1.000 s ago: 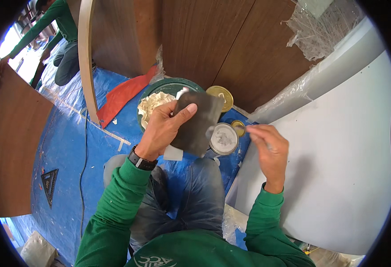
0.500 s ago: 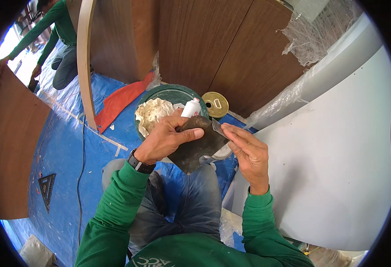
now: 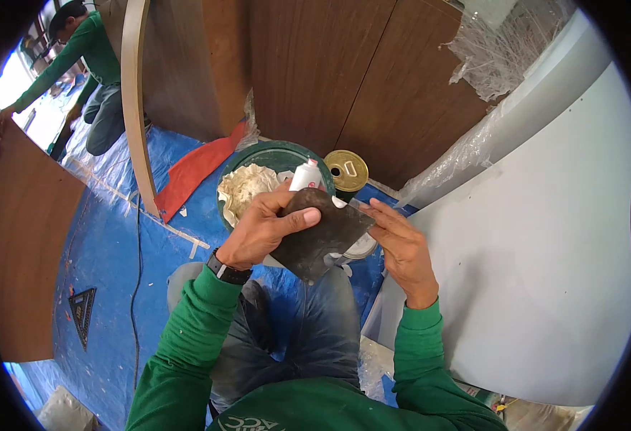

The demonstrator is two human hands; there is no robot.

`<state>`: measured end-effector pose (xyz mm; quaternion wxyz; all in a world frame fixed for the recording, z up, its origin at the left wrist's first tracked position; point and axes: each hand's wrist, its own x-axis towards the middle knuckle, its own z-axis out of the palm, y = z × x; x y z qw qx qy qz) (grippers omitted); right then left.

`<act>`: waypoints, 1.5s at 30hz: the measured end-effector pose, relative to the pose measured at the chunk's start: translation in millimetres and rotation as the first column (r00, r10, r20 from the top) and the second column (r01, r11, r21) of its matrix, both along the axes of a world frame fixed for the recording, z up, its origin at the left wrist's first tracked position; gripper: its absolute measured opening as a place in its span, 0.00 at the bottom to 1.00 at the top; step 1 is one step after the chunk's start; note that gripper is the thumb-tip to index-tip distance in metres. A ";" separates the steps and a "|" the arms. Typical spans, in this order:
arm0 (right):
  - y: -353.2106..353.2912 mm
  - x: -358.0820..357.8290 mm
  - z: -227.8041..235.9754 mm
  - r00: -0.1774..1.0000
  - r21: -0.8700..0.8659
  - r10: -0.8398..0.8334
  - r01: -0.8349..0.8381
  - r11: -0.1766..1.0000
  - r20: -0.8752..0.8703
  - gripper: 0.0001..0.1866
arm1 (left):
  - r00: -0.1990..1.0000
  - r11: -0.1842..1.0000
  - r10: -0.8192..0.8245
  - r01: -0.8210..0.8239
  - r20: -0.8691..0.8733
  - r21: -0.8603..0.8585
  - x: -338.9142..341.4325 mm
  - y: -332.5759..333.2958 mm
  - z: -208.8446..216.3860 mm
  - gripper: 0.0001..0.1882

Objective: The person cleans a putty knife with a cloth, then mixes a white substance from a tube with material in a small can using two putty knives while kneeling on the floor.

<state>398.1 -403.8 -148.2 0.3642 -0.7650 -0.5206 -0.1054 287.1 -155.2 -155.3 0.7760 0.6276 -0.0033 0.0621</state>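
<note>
My left hand (image 3: 261,226) grips a dark, flat, roughly square plate (image 3: 319,237), thumb on top and fingers underneath. A white dab of paste (image 3: 339,202) sits at the plate's far edge, and another pale smear (image 3: 332,258) lies nearer its lower corner. At the right edge of the plate, my right hand (image 3: 403,248) pinches a thin, small scraper (image 3: 360,205), mostly covered by the fingers. Just past my left fingers, a white tube (image 3: 306,174) with a reddish cap is over a round green lid (image 3: 272,152). Crumpled cream paper (image 3: 247,188) rests on that lid.
A gold-topped can (image 3: 346,171) stands beside the lid. Brown wood panels (image 3: 315,72) rise ahead; a curved white panel (image 3: 538,237) flanks my right. Blue sheeting (image 3: 107,251) carries a cable (image 3: 136,287), black triangular square (image 3: 82,316) and red sheet (image 3: 200,172). A co-worker (image 3: 93,65) kneels far left.
My right hand and scraper have shifted slightly right and outward across the plate. A white dab now shows at the plate's far edge, where the scraper was. The left hand keeps its grip.
</note>
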 end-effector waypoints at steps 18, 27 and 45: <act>-8.2 -3.0 16.3 0.644 0.545 0.234 0.339 0.767 -0.729 0.11 | 0.942 0.808 -0.081 -0.130 0.326 0.575 4.6 -18.5 10.9 0.16; -9.0 -10.0 13.2 0.598 0.581 0.244 0.469 0.665 -0.763 0.13 | 0.977 0.960 0.214 -0.214 -0.018 -0.180 10.8 -16.4 3.5 0.17; 36.3 -71.8 -25.5 0.952 0.300 -0.107 0.195 0.934 -0.286 0.20 | 0.827 0.694 0.544 -0.539 -0.143 -0.477 19.5 -37.0 -9.1 0.13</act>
